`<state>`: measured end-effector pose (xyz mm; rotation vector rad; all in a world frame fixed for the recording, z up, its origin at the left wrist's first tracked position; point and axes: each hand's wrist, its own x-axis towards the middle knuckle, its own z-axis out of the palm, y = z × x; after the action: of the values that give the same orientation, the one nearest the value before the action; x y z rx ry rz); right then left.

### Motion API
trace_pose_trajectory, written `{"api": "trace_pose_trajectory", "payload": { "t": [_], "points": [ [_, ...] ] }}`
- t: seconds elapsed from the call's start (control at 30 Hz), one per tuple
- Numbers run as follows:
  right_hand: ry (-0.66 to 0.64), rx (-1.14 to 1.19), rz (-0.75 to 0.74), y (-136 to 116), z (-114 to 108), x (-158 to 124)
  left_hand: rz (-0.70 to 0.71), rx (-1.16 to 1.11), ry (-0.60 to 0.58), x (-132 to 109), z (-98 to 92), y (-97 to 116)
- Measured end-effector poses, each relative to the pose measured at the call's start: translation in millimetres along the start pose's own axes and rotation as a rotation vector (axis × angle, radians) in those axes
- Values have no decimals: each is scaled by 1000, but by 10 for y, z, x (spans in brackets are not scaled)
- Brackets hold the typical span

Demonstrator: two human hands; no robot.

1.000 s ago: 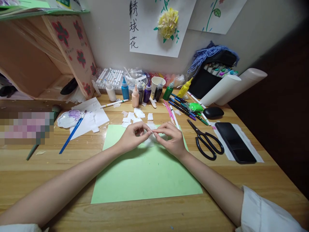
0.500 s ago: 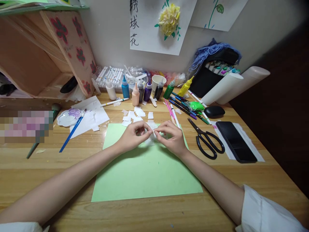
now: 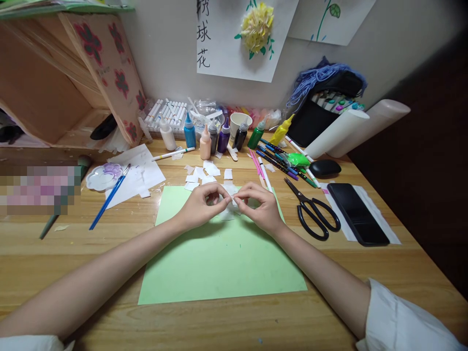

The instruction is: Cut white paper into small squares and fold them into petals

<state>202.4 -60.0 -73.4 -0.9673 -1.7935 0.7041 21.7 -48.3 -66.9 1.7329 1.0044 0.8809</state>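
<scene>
Over the far part of a green sheet of paper, my left hand and my right hand meet fingertip to fingertip. Both are closed in a pinch on a small piece of white paper, mostly covered by the fingers. More white paper lies beneath them on the green sheet. Just beyond my left hand, several torn white paper pieces are scattered on the wooden table.
Black-handled scissors and a phone lie to the right. Paint bottles stand at the back beside a paper cup. Several pens are heaped at back right. Leftward lie a blue paintbrush and a palette.
The two hands keep nearly the same place and the same pinch. The view has shifted very slightly.
</scene>
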Motion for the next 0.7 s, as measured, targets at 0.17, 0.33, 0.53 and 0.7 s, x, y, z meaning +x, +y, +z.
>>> {"api": "trace_pose_trajectory", "payload": {
  "t": [0.17, 0.33, 0.53, 0.7],
  "points": [
    [-12, 3, 9, -3, -9, 5, 19, 18, -2, 1, 2, 14],
    [-1, -26, 13, 8, -3, 4, 27, 31, -11, 0, -4, 17],
    [51, -89, -4, 8, 0, -6, -46, 43, 0, 14, -5, 34],
    [88, -165, -72, -12, 14, -26, -101, 54, -1, 13, 28, 28]
  ]
}}
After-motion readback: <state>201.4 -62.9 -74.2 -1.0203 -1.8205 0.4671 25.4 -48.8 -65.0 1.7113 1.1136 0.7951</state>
